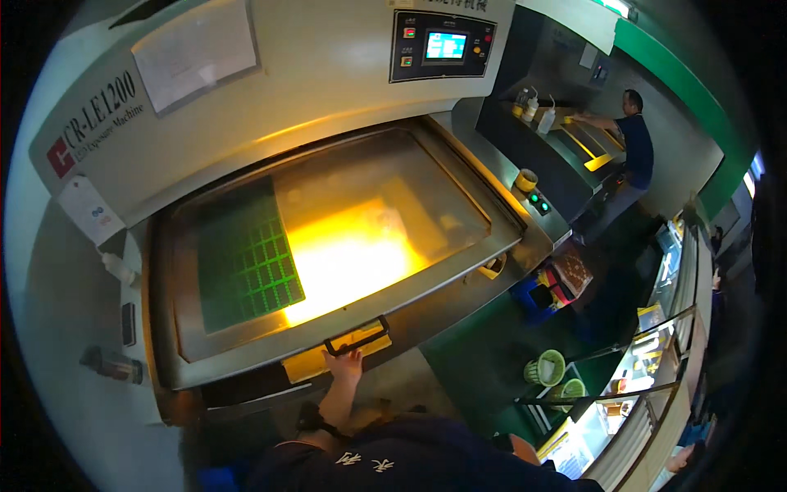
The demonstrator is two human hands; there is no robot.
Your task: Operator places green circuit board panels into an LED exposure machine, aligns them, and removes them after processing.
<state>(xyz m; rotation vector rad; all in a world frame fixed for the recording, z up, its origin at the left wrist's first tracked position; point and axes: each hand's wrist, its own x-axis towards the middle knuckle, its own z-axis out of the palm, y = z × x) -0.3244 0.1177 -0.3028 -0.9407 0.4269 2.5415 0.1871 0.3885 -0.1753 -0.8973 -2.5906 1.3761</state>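
Note:
My left hand (pixel 345 366) reaches up from the lower edge, its fingers closed on the near end of a black handle (pixel 361 334). Behind the handle is a yellow patch (pixel 303 366) on the front of a wide metal-framed tray (pixel 246 361). Under the tray's clear, shiny cover lies a dark green sheet (pixel 232 262), with a bright green grid pattern on its right part. Strong yellow light glares off the middle of the cover. A patch of skin shows beside my dark shirt at the lower right, but my right hand cannot be made out.
A control panel (pixel 443 47) with a lit screen is on the pale machine above. A tape roll (pixel 526 179) and a green-lit button box (pixel 539 202) sit at the tray's right. Another person (pixel 635 148) works at a far bench. Green baskets (pixel 546 368) stand on the floor.

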